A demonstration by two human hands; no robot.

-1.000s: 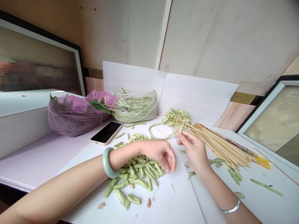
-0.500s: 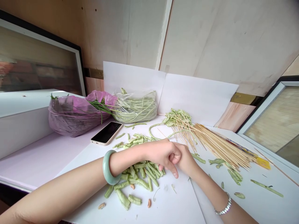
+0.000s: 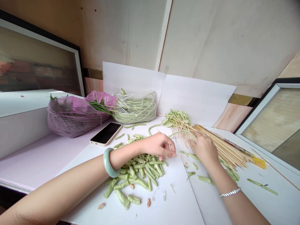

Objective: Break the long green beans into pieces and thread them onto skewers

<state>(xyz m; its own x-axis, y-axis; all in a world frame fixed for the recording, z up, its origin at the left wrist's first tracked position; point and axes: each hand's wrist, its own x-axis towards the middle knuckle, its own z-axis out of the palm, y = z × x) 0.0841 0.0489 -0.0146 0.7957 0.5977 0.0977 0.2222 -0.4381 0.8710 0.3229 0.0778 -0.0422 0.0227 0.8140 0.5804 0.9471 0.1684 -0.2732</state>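
Bean: long green bean (image 3: 182, 131) is located beyond the hands on the table (image 3: 55, 156), curved, its long axis running mainly crosswise; its middle passes out of sight behind the left hand (image 3: 162, 146).
Governing relation: the right hand (image 3: 204, 146) is at the bean's right-hand end; from that grip, the strand leads away leftward.
Right grip: fingers and thumb meet the bean's end; whether they are clenched on it cannot be told.
Left grip: fingers loosely curled above the bean pieces (image 3: 138, 175); nothing shows in it, contents cannot be confirmed.
Purple bag: purple bag (image 3: 70, 118) contains thin green stalks, some projecting rightward from its mouth.
Clear bag: clear bag (image 3: 136, 108) contains long beans, coiled; stands just beside the purple bag.
Skewers: loose wooden skewers (image 3: 222, 148) lie beyond and right of the right hand.
Phone: dark-screened phone (image 3: 106, 134) lies flat, near the bags.
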